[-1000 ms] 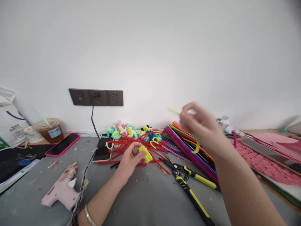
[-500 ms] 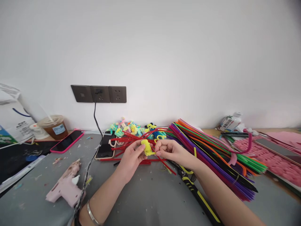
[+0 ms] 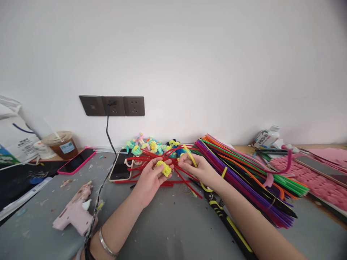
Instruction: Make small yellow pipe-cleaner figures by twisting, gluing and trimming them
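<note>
Between the thumb and fingers of my left hand (image 3: 151, 178) is a small yellow coiled pipe-cleaner piece (image 3: 164, 169). My right hand (image 3: 199, 169), just to its right, is closed with a loose yellow pipe cleaner (image 3: 190, 156) rising past its fingers; that strand also curves below the hand. The two hands are a little apart. Behind them, red pipe cleaners (image 3: 141, 159) lie crossed in a loose heap. Under my right forearm are black and yellow pliers (image 3: 229, 225), partly hidden by the arm.
Pipe cleaners in many colours (image 3: 244, 173) lie bundled at right. Small finished pipe-cleaner figures (image 3: 149, 145) stand by the wall. At left are a pink glue gun (image 3: 74, 213), a corded cable (image 3: 101, 195), a pink-cased phone (image 3: 77, 161) and a drink cup (image 3: 61, 144). Another phone (image 3: 121, 168) lies behind the left hand.
The yellow piece has tipped over and moved slightly left and down in my left hand. My right hand has drawn away from it, with the yellow strand now standing up at its fingers.
</note>
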`<state>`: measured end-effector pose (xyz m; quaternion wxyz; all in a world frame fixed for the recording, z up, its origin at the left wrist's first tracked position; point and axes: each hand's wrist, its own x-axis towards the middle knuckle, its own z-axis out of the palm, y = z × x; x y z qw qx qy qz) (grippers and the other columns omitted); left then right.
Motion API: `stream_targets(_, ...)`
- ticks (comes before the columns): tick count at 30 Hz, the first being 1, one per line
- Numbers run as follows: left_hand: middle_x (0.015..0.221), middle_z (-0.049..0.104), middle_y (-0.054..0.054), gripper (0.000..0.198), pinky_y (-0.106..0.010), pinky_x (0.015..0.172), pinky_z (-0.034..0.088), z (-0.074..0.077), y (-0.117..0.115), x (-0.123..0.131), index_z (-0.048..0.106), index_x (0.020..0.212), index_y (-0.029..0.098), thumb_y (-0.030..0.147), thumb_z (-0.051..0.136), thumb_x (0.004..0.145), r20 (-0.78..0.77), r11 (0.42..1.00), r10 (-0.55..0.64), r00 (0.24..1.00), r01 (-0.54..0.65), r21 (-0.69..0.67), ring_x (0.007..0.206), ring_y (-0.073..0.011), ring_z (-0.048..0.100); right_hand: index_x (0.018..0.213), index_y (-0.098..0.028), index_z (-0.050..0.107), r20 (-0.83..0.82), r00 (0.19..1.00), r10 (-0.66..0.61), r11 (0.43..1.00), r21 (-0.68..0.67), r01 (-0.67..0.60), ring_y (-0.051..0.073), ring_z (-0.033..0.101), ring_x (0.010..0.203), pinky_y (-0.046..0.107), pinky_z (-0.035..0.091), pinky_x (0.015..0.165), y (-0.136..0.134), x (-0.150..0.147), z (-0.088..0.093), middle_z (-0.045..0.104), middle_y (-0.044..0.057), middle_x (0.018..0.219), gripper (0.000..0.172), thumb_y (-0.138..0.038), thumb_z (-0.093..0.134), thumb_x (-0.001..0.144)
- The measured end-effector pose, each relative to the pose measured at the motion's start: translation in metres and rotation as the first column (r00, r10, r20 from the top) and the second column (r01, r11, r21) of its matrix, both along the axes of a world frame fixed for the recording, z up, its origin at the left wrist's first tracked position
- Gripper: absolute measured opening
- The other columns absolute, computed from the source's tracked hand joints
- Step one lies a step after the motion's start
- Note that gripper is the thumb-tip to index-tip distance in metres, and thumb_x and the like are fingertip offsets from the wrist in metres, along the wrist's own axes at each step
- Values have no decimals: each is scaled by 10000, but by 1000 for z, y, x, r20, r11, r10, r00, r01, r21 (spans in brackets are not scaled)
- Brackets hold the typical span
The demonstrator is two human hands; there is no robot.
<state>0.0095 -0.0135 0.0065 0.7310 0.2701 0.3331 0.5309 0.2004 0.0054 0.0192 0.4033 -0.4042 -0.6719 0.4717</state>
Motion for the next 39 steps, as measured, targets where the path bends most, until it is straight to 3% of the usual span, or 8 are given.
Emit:
stream_targets(4, 1134, 694, -107, 247, -445, 945, 517, 2, -1, 0, 520, 900, 196, 45, 636, 743, 64, 1000, 11, 998, -12, 12, 1034, -249, 688, 875, -194, 548, -144, 986, 81, 996, -15, -84, 83, 153, 442, 254, 134, 445, 0, 1, -2, 246, -108, 495, 421, -610, 494, 904)
stream_targets(8, 1183, 672, -87, 212, -435, 996, 500, 0, 1, 0, 587, 895, 176, 46, 634, 734, 70, 998, 2, 998, -6, 59, 1047, -240, 681, 747, -228, 383, -232, 963, 138, 981, -104, -166, 90, 75, 455, 268, 92, 453, -2, -1, -2, 172, -114, 487, 460, -634, 326, 956)
stream_targets(10, 1129, 687, -83, 221, -404, 984, 511, 0, 2, -1, 627, 951, 160, 63, 625, 753, 55, 998, 4, 998, -8, 61, 1015, -228, 688, 734, -233, 337, -222, 963, 149, 980, -100, -175, 89, 105, 461, 264, 113, 459, -4, -2, -2, 193, -112, 502, 417, -575, 402, 965)
stream_targets(14, 969, 721, -75, 319, -376, 938, 536, 0, 4, -2, 657, 1049, 142, 38, 577, 758, 60, 999, 33, 998, -36, 39, 958, -213, 702, 797, -212, 444, -131, 971, 198, 979, -31, -204, 86, 195, 497, 246, 165, 481, -6, -3, -1, 275, -95, 576, 331, -498, 514, 948)
stream_targets(20, 1091, 727, -85, 305, -388, 944, 535, 1, 3, -3, 674, 1050, 162, 48, 596, 778, 89, 999, 9, 996, -14, 52, 1029, -242, 694, 746, -180, 529, -38, 987, 155, 988, 1, -155, 104, 372, 610, 245, 282, 562, -7, -8, -1, 460, -34, 687, 344, -484, 641, 861)
stream_targets(39, 1247, 677, -111, 328, -379, 1066, 436, 1, -3, -1, 681, 1124, 172, 113, 673, 801, 51, 977, -120, 991, 109, 183, 1215, -252, 593, 749, -181, 516, -37, 997, 75, 997, 10, -74, 129, 496, 696, 252, 399, 626, -6, -9, -5, 597, 28, 821, 322, -456, 643, 856)
